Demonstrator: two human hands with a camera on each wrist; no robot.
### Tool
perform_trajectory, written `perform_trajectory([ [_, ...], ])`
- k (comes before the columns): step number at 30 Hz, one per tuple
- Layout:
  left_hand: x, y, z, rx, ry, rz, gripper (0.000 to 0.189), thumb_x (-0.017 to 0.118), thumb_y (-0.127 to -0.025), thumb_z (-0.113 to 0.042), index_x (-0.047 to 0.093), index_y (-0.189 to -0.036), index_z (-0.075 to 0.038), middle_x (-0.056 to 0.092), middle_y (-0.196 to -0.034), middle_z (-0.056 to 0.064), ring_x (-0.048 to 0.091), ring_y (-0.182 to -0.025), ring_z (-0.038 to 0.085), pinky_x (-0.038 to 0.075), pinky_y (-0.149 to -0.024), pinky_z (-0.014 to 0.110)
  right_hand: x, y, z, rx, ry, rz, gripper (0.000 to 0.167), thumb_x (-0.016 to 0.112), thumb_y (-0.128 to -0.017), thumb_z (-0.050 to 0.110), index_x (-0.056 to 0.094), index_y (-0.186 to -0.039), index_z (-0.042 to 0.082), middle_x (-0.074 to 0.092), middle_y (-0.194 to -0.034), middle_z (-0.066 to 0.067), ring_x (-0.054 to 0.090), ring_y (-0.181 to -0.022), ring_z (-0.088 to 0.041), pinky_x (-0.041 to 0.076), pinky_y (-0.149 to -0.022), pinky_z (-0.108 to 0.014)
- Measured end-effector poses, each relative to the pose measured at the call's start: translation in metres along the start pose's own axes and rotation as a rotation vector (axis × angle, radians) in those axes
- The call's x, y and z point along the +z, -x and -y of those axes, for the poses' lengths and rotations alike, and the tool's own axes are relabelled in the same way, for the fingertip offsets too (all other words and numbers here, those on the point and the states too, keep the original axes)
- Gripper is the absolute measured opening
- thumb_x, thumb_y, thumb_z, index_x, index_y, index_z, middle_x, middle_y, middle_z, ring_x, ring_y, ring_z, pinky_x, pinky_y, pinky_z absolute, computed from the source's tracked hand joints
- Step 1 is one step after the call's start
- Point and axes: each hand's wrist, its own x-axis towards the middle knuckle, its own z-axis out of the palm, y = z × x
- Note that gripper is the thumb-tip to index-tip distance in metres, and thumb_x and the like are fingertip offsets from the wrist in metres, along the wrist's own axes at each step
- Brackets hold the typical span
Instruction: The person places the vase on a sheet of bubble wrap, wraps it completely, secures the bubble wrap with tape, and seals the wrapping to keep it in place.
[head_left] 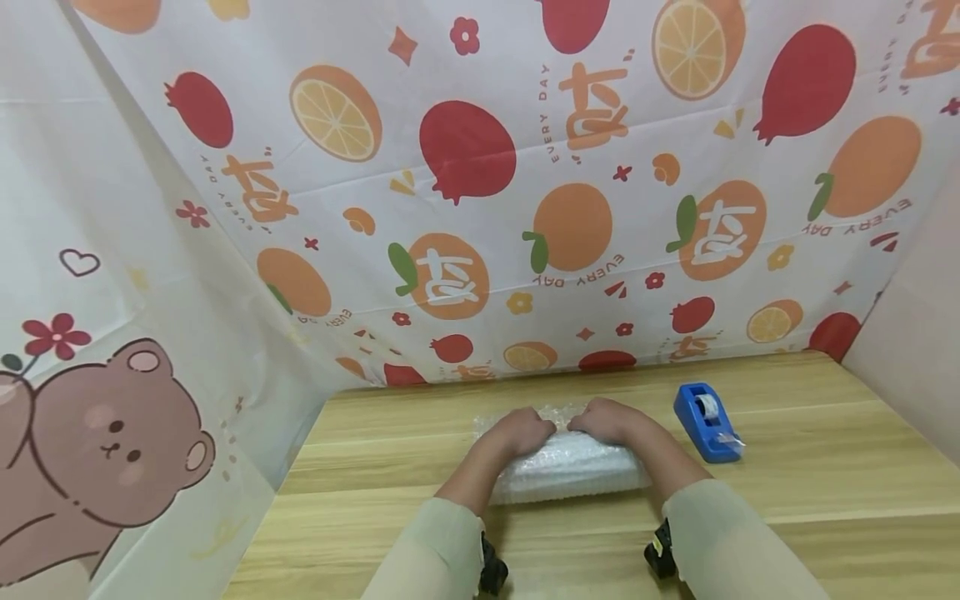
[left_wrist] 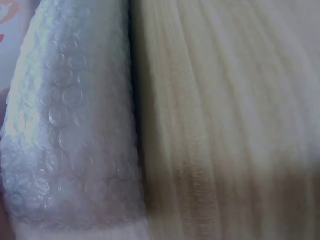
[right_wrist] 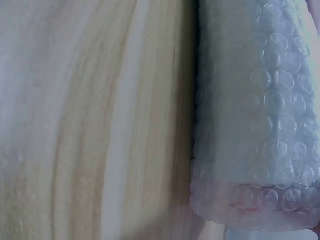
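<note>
A bundle rolled in clear bubble wrap (head_left: pixel 573 473) lies crosswise on the wooden table in the head view. My left hand (head_left: pixel 525 432) grips the wrap on its far side, left of the middle. A short gap away, my right hand (head_left: pixel 609 419) does the same, fingers curled over the far edge. A loose flap of film shows between and behind the hands. Up close in the left wrist view, the bubble wrap (left_wrist: pixel 75 120) forms a rounded roll. Its other end, the bubble-wrapped roll (right_wrist: pixel 260 110), fills the right side of the right wrist view. What lies inside is hidden.
A blue tape dispenser (head_left: pixel 708 425) stands to the right of the bundle, a strip of clear tape hanging from its front. The wooden table (head_left: pixel 360 492) meets a fruit-printed cloth (head_left: pixel 480 283) at the back. A bear-printed cloth (head_left: pixel 112 450) hangs at the left.
</note>
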Motion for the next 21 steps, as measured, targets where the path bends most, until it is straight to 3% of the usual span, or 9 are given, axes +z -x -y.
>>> perform_trajectory([
  [10,-0.0016,-0.0053,0.0085,-0.050,0.102,0.092,0.057,0.053,-0.088,-0.043,0.061,-0.125,-0.001,0.062,-0.126,0.014,0.057,-0.113,0.030,0.043,-0.099,0.051,0.0013,-0.0056,-0.0012,0.016,0.026,0.017,0.041,0.058,-0.090,0.042,0.069,-0.103,0.005,0.066,-0.094,-0.004,0.059,-0.087,-0.020,0.049,-0.083,-0.044],
  [15,-0.0022,-0.0034,0.0054,-0.056,0.084,0.087,0.058,0.051,-0.089,-0.043,0.059,-0.130,-0.002,0.060,-0.130,0.014,0.056,-0.118,0.031,0.042,-0.100,0.051,0.0002,-0.0033,0.0001,0.015,0.022,0.000,0.036,0.056,-0.093,0.040,0.070,-0.082,0.009,0.061,-0.078,-0.001,0.056,-0.077,-0.018,0.047,-0.074,-0.036],
  [21,0.0031,-0.0016,0.0017,-0.067,0.031,0.008,0.057,0.046,-0.091,-0.041,0.060,-0.128,0.000,0.061,-0.131,0.015,0.056,-0.122,0.033,0.044,-0.101,0.049,0.0025,0.0017,0.0005,-0.063,0.062,-0.081,0.044,0.055,-0.097,0.038,0.058,-0.059,0.015,0.045,-0.058,0.003,0.047,-0.060,-0.015,0.040,-0.061,-0.031],
])
